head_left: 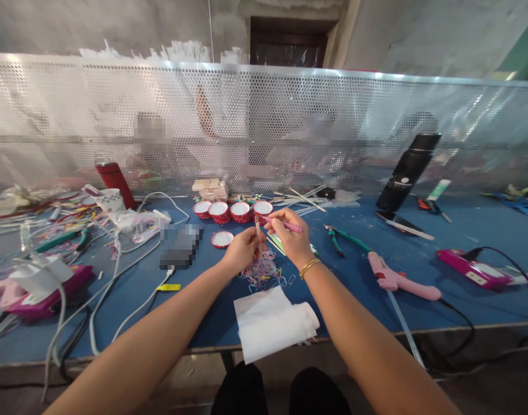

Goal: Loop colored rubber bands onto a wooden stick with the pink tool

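Observation:
My left hand (243, 249) pinches a thin, flat brownish stick (257, 226) held upright. My right hand (295, 237) is closed around a pink pen-like tool (290, 224), its tip pointing left towards the stick; whether the two touch I cannot tell. Below both hands lies a loose heap of small coloured loops (260, 271), perhaps clips or bands. Just beyond the hands stands a row of several red patterned cups (240, 213) with white insides, and a flatter white-faced red piece (222, 239) lies left of my left hand. Folded white sheeting (270, 325) sits at the table's front edge.
On the right are green-handled pliers (348, 238), a pink glue gun (402, 280), a magenta power strip (475, 271) and a tilted black bottle (406, 173). Leftward lie a phone (183, 246), tangled white cables (104, 305) and a red bottle (116, 183). A perforated metal screen (229, 127) closes the back.

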Demonstrator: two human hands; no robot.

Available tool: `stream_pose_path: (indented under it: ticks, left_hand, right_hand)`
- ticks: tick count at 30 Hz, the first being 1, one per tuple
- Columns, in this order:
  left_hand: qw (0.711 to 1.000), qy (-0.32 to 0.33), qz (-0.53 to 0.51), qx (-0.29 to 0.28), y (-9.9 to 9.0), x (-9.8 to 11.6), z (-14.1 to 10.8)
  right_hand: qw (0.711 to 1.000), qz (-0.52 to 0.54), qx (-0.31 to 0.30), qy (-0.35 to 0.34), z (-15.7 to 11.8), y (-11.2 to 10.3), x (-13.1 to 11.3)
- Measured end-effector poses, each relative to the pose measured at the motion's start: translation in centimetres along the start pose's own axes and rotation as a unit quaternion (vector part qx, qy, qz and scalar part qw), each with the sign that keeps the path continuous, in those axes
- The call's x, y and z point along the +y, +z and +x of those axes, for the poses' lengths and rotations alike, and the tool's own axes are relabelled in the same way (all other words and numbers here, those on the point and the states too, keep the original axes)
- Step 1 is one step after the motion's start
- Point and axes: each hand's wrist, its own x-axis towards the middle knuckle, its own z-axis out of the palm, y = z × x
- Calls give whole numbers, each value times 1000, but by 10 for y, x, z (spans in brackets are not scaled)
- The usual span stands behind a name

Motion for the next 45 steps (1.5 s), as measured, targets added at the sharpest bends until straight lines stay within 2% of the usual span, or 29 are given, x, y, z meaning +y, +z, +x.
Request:
stream_pose_path:
  ticks: [4, 9, 16, 23, 32, 45]
  left_hand:
    - [1000, -11, -18, -2, 1, -1, 1]
    - [1000, -3, -14, 2, 1, -3, 2]
    - [999, -33, 0, -7, 2, 0, -1]
    - [997, -76, -22, -24, 0, -9, 2]
    - [995, -77, -39, -44, -1, -12, 3]
    - [995, -81, -47, -46, 0, -7, 0]
  right_hand:
    - [998, -65, 14, -23, 1, 1, 5]
    - [998, -61, 25, -19, 1, 3, 7]
    - [996, -86, 8, -39, -1, 5, 5]
    - [991, -126, -15, -42, -3, 5, 5]
    - [986, -162, -25, -42, -4, 6, 7]
    - [986, -154, -36, -43, -5, 6, 8]
